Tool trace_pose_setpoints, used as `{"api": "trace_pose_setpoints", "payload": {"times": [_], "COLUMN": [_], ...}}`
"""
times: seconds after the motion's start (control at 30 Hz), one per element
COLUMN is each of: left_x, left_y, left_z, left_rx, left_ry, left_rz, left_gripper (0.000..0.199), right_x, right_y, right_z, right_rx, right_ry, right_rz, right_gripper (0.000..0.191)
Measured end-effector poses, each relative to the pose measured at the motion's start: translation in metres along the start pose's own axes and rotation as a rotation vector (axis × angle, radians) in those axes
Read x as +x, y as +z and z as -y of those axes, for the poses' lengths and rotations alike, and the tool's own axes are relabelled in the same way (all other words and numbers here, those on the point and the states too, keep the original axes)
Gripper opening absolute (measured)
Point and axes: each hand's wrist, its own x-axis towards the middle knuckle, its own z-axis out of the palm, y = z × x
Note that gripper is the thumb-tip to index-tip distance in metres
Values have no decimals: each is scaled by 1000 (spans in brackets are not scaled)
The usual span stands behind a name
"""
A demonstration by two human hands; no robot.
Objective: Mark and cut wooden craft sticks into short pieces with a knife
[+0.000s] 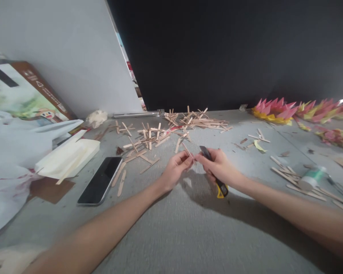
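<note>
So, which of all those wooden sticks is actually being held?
The stick pinched in the left hand, its lower end near the right hand, which grips a utility knife. No hand touches the other sticks.

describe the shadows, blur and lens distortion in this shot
In the head view, a soft shadow spreads over the tabletop under the right hand and right forearm; also in the head view, the pink and yellow petals look smeared and stretched toward the right edge, and small lettering on the printed box is too soft to read.
</note>
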Motion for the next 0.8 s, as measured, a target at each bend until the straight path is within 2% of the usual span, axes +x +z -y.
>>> {"api": "trace_pose_setpoints", "payload": {"times": [0.07,0.2,0.27,0.33,0.43,0.53,0.7,0.8], "left_x": [-1,-5,-6,-7,-9,-11,-13,-13], "left_y": [-2,-2,0,2,6,10,13,13], "left_z": [-3,-10,-13,-16,-19,-16,-2,2], "left_rx": [28,95,113,101,64,153,401,410], "left_ry": [-16,-71,-94,-94,-94,-94,8,19], "left_rz": [100,310,354,362,350,292,37,-35], "left_gripper": [43,53,57,54,40,37,44,41], "right_x": [3,7,7,7,9,12,10,0], "right_y": [-4,-8,-8,-7,-7,-9,-14,-16], "right_z": [-1,-1,0,0,-3,-4,8,19], "right_rx": [97,201,214,207,185,175,73,-68], "right_ry": [-6,30,49,43,-1,-34,-1,-26], "right_rz": [-13,107,136,106,-12,-86,-50,-6], "right_gripper": [37,43,43,42,44,45,35,29]}}
